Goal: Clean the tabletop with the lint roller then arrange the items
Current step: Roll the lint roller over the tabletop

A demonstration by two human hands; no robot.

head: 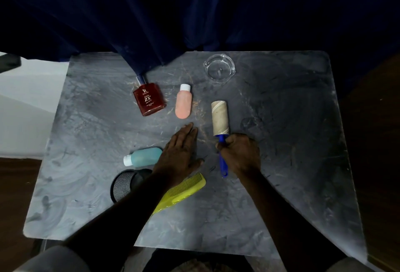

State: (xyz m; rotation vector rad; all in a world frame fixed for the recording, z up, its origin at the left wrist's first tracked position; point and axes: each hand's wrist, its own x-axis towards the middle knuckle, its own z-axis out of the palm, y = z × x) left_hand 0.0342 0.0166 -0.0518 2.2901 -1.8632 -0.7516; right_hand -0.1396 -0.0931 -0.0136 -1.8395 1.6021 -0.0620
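Note:
My right hand [240, 152] grips the blue handle of the lint roller [220, 119], whose beige roll lies on the grey marbled tabletop [292, 141] near the middle. My left hand [179, 152] rests flat on the table, fingers stretched out, just left of the roller. A red perfume bottle [149, 100] and a pink bottle [183, 104] lie beyond my left hand. A teal bottle [144, 156] lies to its left. A yellow-green comb [184, 190] and a black mesh cup [123, 185] sit partly under my left forearm.
A clear glass dish [219, 68] stands at the far edge, right of centre. A dark blue curtain [151, 22] hangs over the table's far side and touches the perfume bottle's cap. The table's right half holds nothing else.

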